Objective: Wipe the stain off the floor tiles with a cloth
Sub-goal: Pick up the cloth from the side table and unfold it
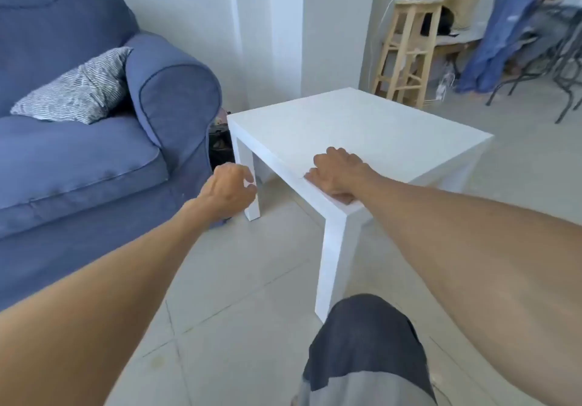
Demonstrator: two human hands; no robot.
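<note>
My right hand [335, 174] is planted on the near edge of the white side table [378, 128], palm down, fingers curled a bit over the top and thumb hooked at the rim, so it's gripping the table edge itself, nothing else in it. Left hand [228, 189] is half-closed, fingers curled in toward the thumb right by the table's leg at about 9 o'clock from the right hand. Can't honestly tell if it's actually touching the leg or just beside it, and it doesn't look like it has anything in it.

No cloth anywhere I can see. The floor tiles [236, 295] are pale grey with thin grout lines, and there's a faint yellowish smudge [157, 360] on a tile down at roughly 7 o'clock in the view, between my left forearm and my knee [365, 327]. Could be the stain, but it's too faint to be sure.

The rest: a blue sofa [78, 153] fills the 9 to 10 o'clock side, with a striped cushion [75, 87] leaning against its armrest. The table sits just beside that armrest. Up at 1 o'clock there's a wooden stool [406, 52] against the wall with something white on top, and clothes [504, 27] hanging at the 2 o'clock corner, kind of blurry.
</note>
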